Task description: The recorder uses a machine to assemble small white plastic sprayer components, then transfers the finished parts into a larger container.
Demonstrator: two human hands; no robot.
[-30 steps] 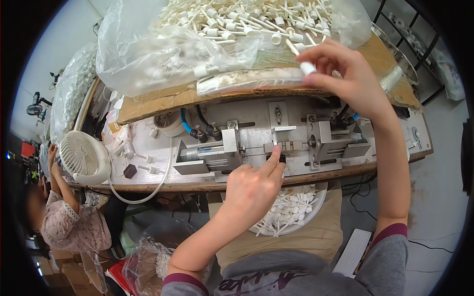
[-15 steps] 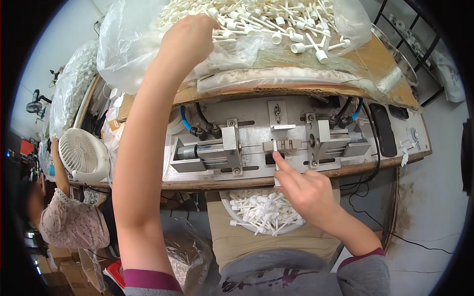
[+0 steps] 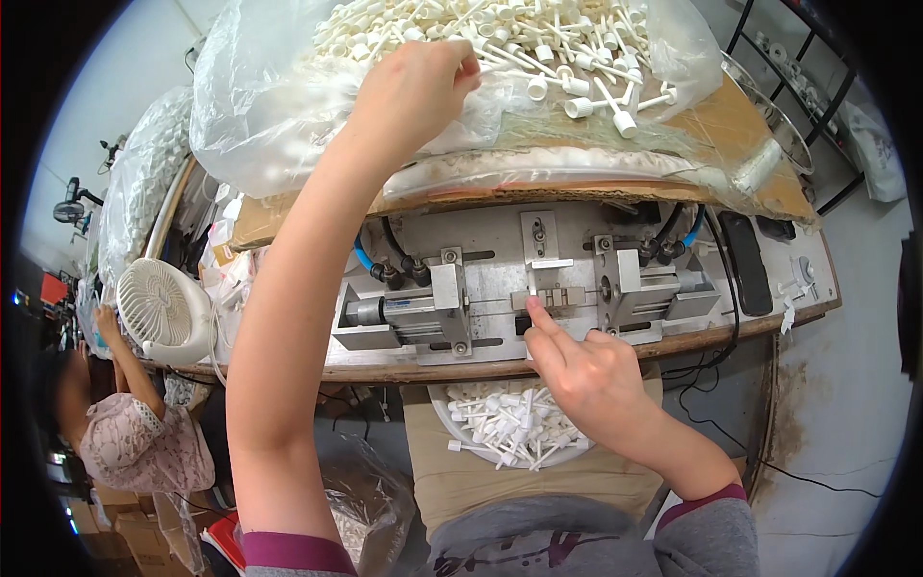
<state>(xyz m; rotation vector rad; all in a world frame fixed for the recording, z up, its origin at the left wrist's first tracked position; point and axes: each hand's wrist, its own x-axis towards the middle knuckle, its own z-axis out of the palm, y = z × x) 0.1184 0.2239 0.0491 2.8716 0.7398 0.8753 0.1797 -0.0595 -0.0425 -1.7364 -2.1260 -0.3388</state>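
Observation:
My left hand [image 3: 415, 88] is over the near edge of a large pile of white plastic sticks with cup-shaped ends [image 3: 577, 48]. Its fingers are curled together; what they hold, if anything, is hidden. Lower down, my right hand [image 3: 588, 373] is at the small metal block [image 3: 558, 297] in the middle of a bench fixture. The right index finger reaches forward onto a slim white plastic stick [image 3: 533, 281] at the block's left end. Part of that stick is hidden under the finger. Metal cylinder units stand on both sides, the left one [image 3: 447, 308] and the right one [image 3: 630, 288].
A bowl of white sticks [image 3: 514, 418] rests on my lap below the bench edge. At left are a white fan [image 3: 165, 310] and a seated person [image 3: 144, 442]. A dark phone [image 3: 746, 264] and black cables [image 3: 735, 317] lie at the right. Cardboard [image 3: 692, 197] overhangs the fixture.
My left hand has moved right and slightly nearer along the pile's edge. My right hand stays at the block, shifted slightly left. The seated person's arm at left has moved.

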